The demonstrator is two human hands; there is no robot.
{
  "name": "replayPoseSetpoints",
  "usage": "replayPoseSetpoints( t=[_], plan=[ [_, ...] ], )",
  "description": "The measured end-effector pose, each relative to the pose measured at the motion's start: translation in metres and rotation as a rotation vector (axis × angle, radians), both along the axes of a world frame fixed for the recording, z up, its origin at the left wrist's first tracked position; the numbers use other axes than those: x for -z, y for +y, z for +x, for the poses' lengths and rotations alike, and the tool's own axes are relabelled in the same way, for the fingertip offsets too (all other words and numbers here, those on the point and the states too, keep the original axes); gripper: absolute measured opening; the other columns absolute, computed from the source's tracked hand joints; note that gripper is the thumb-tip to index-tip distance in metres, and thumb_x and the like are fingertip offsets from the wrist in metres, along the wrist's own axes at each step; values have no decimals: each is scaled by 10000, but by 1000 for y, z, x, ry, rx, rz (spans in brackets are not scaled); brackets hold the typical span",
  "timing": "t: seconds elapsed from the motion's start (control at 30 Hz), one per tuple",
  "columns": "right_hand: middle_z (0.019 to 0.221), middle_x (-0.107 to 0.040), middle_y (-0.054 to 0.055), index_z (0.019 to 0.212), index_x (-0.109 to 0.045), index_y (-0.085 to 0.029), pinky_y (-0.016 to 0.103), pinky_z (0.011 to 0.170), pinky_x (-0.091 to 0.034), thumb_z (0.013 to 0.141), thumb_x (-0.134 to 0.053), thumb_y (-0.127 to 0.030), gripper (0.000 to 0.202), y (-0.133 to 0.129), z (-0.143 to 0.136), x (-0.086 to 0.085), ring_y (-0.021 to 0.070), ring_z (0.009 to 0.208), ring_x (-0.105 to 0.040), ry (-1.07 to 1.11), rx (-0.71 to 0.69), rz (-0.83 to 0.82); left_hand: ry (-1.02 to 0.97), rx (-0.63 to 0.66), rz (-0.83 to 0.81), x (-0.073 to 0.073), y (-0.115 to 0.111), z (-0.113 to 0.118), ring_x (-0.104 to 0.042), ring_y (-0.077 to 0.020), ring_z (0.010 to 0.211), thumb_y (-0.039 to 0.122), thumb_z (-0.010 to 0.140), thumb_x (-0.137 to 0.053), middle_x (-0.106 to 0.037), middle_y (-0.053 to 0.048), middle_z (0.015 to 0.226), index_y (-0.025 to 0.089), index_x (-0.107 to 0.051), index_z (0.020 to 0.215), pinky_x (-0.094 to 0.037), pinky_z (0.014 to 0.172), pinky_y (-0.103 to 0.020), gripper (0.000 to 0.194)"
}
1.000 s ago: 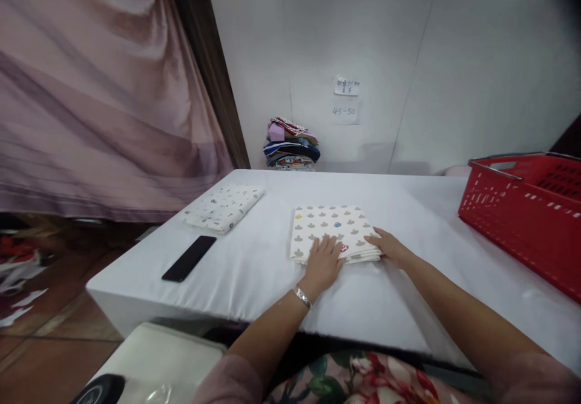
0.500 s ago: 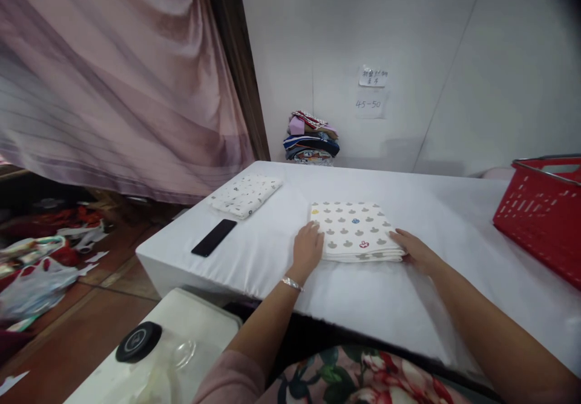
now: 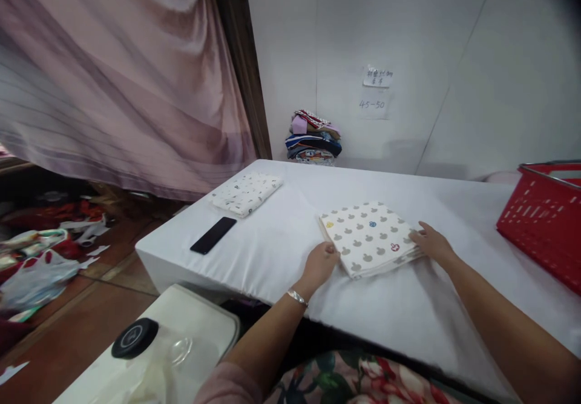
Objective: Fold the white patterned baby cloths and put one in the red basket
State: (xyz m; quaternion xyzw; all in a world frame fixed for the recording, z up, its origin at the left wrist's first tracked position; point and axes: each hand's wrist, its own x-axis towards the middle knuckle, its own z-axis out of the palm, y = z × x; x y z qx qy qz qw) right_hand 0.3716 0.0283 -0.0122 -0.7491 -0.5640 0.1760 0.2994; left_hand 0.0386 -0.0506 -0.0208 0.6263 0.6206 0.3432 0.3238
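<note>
Silvery bracelet (image 3: pixel 297 297), pink sleeve (image 3: pixel 229 386), floral garment (image 3: pixel 356 383) with red blooms (image 3: pixel 390 372), apparently green leaves (image 3: pixel 333 386)

Room behind held cloth (image 3: pixel 370 238) — basket (image 3: pixel 542 225) right.

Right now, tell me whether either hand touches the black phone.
No, the left hand and right hand are both at the patterned cloth, apart from the black phone.

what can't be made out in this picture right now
In the head view:
Gray-print folded cloth: underside hidden by its upper layers.
Red basket: inside mostly hidden by its near wall; right part cut off by the frame edge.
Upper note: some writing too small and blurred.
</note>
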Motion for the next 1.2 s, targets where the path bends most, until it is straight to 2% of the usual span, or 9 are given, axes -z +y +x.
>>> replayPoseSetpoints(
  t=[0.1,0.17,0.27,0.37,0.5,0.63,0.8,0.93,1.2],
  plan=[
    [1312,-509,161,1314,-474,-141,488,1014,-343,808,-522,-302,533,-15,-26,-8,325,1220,-452,-292,-145,140,33,-94,26,2,13,-8,-626,-172,880,282,802,-556,-647,-67,1105,187,-607,1079,-487,825,-302,297],
    [1354,-481,111,1309,-479,-186,478,1070,-271,836,-488,-329,494,-27,-55,-15,291,1275,-394,-347,-315,247,74,-137,56,3,27,-14,-626,-172,874,276,801,-553,-615,-88,1166,172,-572,1146,-489,839,-316,361],
    [1432,-396,64,1323,-469,-232,486,1101,-196,873,-433,-414,487,-39,-96,-21,273,1342,-294,-333,-474,256,145,-187,83,1,50,-20,-594,-206,1028,259,798,-546,-568,-105,1248,169,-516,1233,-465,915,-343,445],
    [1480,-317,61,1361,-426,-241,509,1110,-134,887,-404,-460,523,-38,-119,-12,274,1384,-198,-334,-528,178,221,-189,84,-1,70,-23,-477,-231,1224,200,796,-519,-508,-119,1334,145,-477,1288,-387,1029,-356,498],
    [1484,-308,79,1362,-428,-240,535,1103,-104,888,-404,-463,524,-31,-123,11,283,1388,-183,-367,-579,48,261,-159,70,0,90,-28,-417,-236,1287,199,818,-491,-470,-122,1380,127,-463,1317,-316,1089,-369,505],
    [1502,-272,57,1388,-392,-254,509,1113,-94,903,-371,-482,536,-29,-121,22,254,1398,-154,-420,-586,34,191,-71,62,6,109,-33,-481,-201,1232,239,848,-456,-525,-58,1341,194,-465,1326,-360,1054,-344,480],
    [1511,-249,54,1399,-382,-256,495,1119,-81,908,-340,-504,553,-28,-122,22,250,1404,-133,-425,-581,24,240,11,93,13,128,-37,-522,-199,1179,153,797,-466,-575,-31,1285,229,-498,1311,-388,1025,-334,520],
    [1510,-244,82,1391,-404,-220,495,1119,-76,914,-337,-496,556,-28,-123,19,265,1400,-143,-415,-594,22,213,40,160,17,138,-38,-548,-177,1127,129,790,-456,-630,4,1202,254,-612,1169,-404,995,-301,428],
    [1518,-225,82,1427,-340,-230,508,1110,-97,927,-247,-559,605,-30,-131,8,268,1401,-128,-456,-577,2,210,-114,169,19,154,-42,-615,-197,953,215,808,-462,-697,-17,1009,245,-658,1065,-459,854,-297,325]
  ],
)
